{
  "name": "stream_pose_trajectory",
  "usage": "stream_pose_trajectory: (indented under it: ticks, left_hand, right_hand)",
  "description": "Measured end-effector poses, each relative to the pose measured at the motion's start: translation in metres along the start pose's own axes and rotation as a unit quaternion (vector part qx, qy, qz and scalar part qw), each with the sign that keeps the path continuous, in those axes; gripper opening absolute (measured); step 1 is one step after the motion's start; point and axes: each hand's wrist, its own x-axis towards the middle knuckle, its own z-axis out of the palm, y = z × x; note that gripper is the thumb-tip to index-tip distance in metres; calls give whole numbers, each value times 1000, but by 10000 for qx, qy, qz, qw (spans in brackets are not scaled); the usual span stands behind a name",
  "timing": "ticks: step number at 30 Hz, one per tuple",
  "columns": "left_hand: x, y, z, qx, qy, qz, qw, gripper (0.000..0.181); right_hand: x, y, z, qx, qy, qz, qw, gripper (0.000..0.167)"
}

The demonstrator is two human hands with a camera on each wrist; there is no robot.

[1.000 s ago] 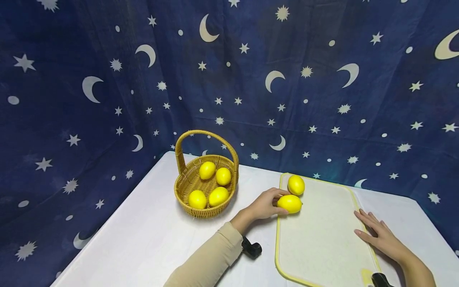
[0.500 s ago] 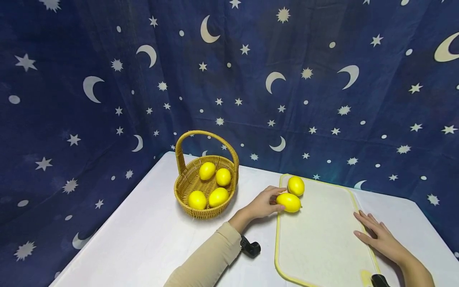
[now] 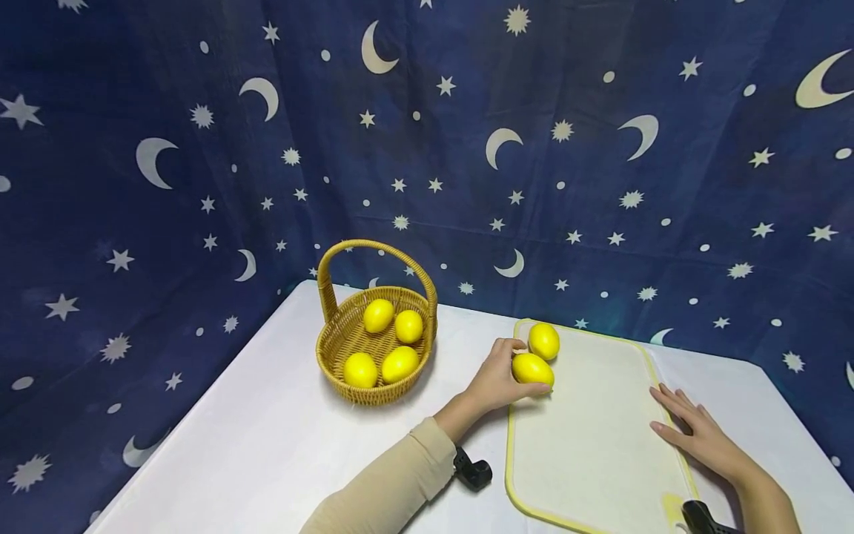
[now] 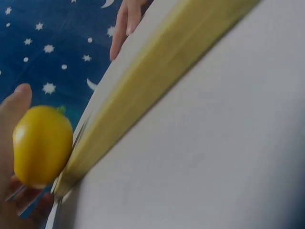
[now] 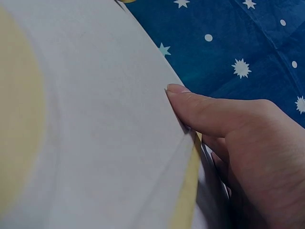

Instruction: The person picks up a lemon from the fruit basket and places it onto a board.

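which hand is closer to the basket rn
Left. In the head view, the left hand is right of the basket, curled round a lemon at the left edge of the board; the right hand is farther, at its right edge.

- table (image 3: 253, 445): base surface; backdrop (image 3: 454, 178) stands behind it and along its left side.
- basket (image 3: 373, 396): rear left area of the table.
- basket lemons (image 3: 378, 316): four, inside the basket; two at the rear, two at the front.
- board (image 3: 600, 437): flat on the table, right of the basket and apart from it.
- front lemon (image 3: 532, 368): at the board's left edge, toward its rear corner, between thumb and fingers of the left hand (image 3: 497, 378).
- rear lemon (image 3: 544, 341): on the board, just behind the front lemon and slightly right.
- right hand (image 3: 703, 439): at the board's right edge, across from the left hand.
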Motion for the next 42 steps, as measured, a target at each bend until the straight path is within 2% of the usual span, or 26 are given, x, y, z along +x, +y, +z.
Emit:
stream_pose_trajectory:
  ticks: [5, 9, 14, 19, 22, 31, 36, 42]
  left_hand:
    - [-1, 5, 4, 328, 237, -128, 9991, 64]
    - [-1, 3, 4, 352, 285, -1, 9990, 63]
    - [-1, -4, 3, 155, 243, 308, 9991, 67]
    - [-2, -9, 3, -238, 151, 538, 9982, 61]
    - [-2, -10, 4, -335, 87, 539, 9979, 58]
    - [-4, -12, 4, -448, 53, 485, 9978, 57]
    - [-4, -11, 4, -466, 7, 452, 9979, 56]
    - [-3, -8, -2, -574, -4, 555, 9968, 55]
  right_hand:
    - [1, -1, 0, 7, 70, -95, 9999, 71]
    - [0, -2, 1, 1, 72, -74, 9999, 71]
    - [2, -3, 1, 26, 27, -33, 10000, 72]
    - [3, -4, 0, 28, -59, 168, 9998, 75]
    - [3, -4, -1, 11, -78, 228, 9997, 76]
    - [1, 0, 1, -23, 56, -23, 10000, 72]
    - [1, 0, 2, 4, 23, 113, 9999, 74]
    - [2, 1, 1, 46, -29, 185, 9998, 75]
